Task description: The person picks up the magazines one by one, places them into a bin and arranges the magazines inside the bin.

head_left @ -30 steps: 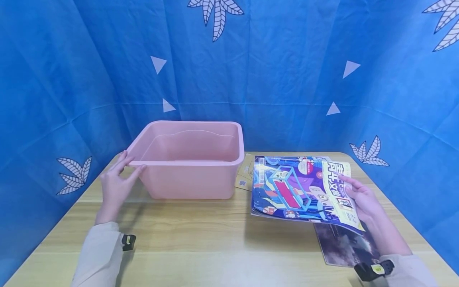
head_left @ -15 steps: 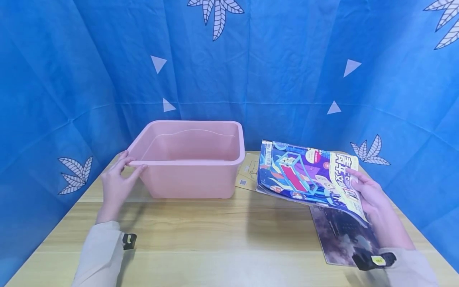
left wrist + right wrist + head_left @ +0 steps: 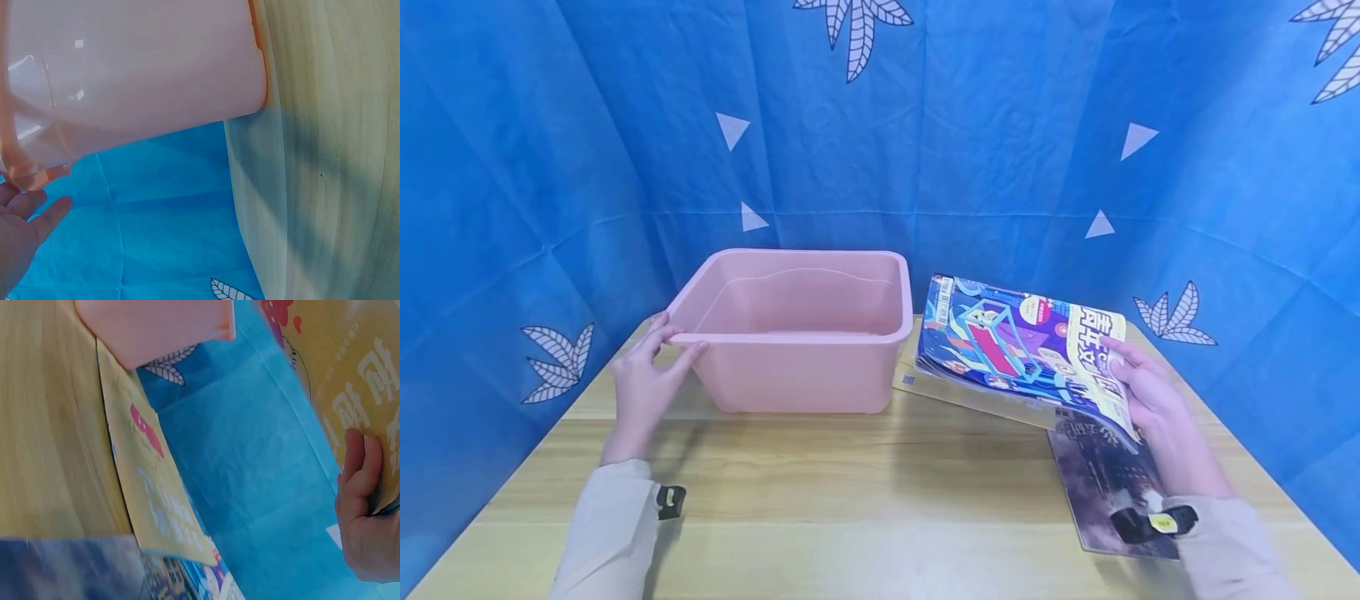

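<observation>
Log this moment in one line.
left hand: touches pink bin; right hand: holds colourful magazine raised; table: dark magazine, yellow magazine

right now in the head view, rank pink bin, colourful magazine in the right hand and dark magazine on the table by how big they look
1. Pink bin
2. Colourful magazine
3. Dark magazine, counting only what shows; it is partly covered, so its full size is unclear.
</observation>
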Demonstrator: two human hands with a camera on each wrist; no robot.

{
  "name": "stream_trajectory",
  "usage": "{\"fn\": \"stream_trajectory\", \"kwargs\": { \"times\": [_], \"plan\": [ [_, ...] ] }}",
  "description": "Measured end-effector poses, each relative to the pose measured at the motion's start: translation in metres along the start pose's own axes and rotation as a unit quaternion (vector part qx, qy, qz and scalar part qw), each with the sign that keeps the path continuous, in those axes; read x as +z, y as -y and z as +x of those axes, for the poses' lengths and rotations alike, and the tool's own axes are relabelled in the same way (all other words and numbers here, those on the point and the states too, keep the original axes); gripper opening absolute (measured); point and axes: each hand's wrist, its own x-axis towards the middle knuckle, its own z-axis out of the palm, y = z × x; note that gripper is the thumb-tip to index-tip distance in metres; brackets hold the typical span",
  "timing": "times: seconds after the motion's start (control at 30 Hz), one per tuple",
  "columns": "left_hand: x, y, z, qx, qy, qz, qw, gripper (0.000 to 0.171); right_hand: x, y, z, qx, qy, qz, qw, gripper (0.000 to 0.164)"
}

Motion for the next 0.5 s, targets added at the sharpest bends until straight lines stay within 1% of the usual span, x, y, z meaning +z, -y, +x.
{"fn": "stream_trajectory", "kwargs": {
  "times": [0.07,0.27,0.5],
  "plan": [
    [0.003,-0.003,-0.004,-0.002,0.001,0.000,1.0000,0.031,0.000,-0.001,0.000,0.001,-0.008,0.005,1.000,0.042],
    [0.011,-0.013,-0.015,0.003,-0.003,-0.002,1.0000,0.030,0.001,0.001,0.000,0.011,-0.060,0.002,0.998,0.037],
    [0.021,-0.024,-0.027,-0.002,0.000,-0.003,1.0000,0.030,0.004,0.003,0.001,0.010,-0.068,0.003,0.998,0.036]
  ]
}}
